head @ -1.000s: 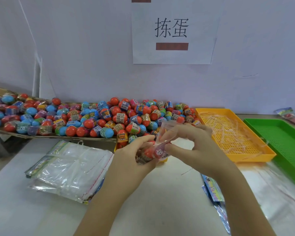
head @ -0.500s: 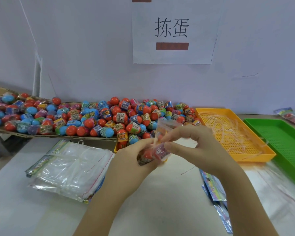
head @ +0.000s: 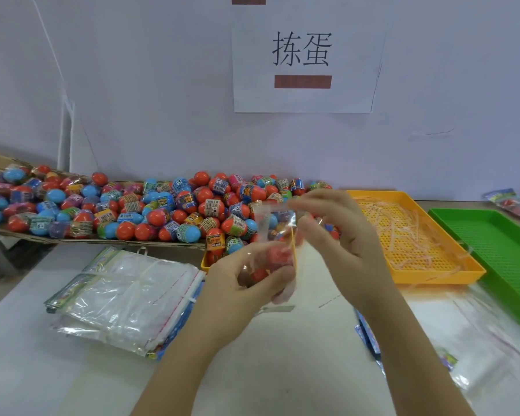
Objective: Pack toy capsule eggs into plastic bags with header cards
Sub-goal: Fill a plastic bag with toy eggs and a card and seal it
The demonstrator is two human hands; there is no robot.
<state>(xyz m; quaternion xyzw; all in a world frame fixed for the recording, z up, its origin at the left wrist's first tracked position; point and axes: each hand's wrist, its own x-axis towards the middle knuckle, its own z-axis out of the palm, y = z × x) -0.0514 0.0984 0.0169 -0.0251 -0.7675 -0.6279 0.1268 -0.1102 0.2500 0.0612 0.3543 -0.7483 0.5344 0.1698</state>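
**Q:** Bag (head: 278,235) and hands, read from left to right — what lies where?

**A:** At far left, spare eggs (head: 111,205) heaped on cardboard along the wall, with a stack of empty bags (head: 126,295) on the table (head: 27,370) in front of them. At centre, the left hand (head: 243,283), fingers curled shut around the lower part of the clear bag, through which at least one red egg (head: 275,253) shows. Just to its right and higher, the right hand (head: 336,235), thumb and fingertips pinched together on the bag's upper edge. Further right, an orange tray (head: 433,274) strewn with thin strips, then a green tray (head: 493,244).

**Q:** Which relation governs the coming move?

**A:** The bag's long axis. It runs nearly upright, mouth at the top and egg at the bottom, so the open end points up toward the right hand's fingertips — the egg's weight sits in the left palm. The right hand is therefore the nearer one to the mouth; the left serves only as a cradle.

**Q:** What step does this suggest?

**A:** Probably closing the mouth; a yellow line (head: 293,247) runs down the film, though blur hides whether it is a sealing strip. Whether a header card is already inside cannot be told.
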